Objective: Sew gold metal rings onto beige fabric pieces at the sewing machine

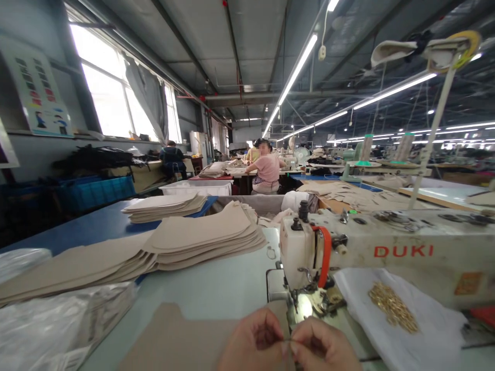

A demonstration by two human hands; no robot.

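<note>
My left hand [253,342] and my right hand [323,344] meet in front of the sewing machine's [299,252] needle area. Thumb and fingertips of each are pinched together. What they pinch is too small to make out; a thin dark bit shows between the fingertips. A flat beige fabric piece [170,337] lies on the table to the left, reaching under my left hand. Under the machine's lit head, a narrow beige strip [279,310] shows beyond my fingers. Right of my right hand, small gold-coloured metal pieces [392,306] sit in a heap on a white sheet [367,319].
Stacks of cut beige panels [204,226] cover the table's left and far side. Clear plastic bags [54,330] lie at the near left. The machine arm [406,252] and a thread stand pole [433,123] block the right. A seated person [266,170] works further ahead.
</note>
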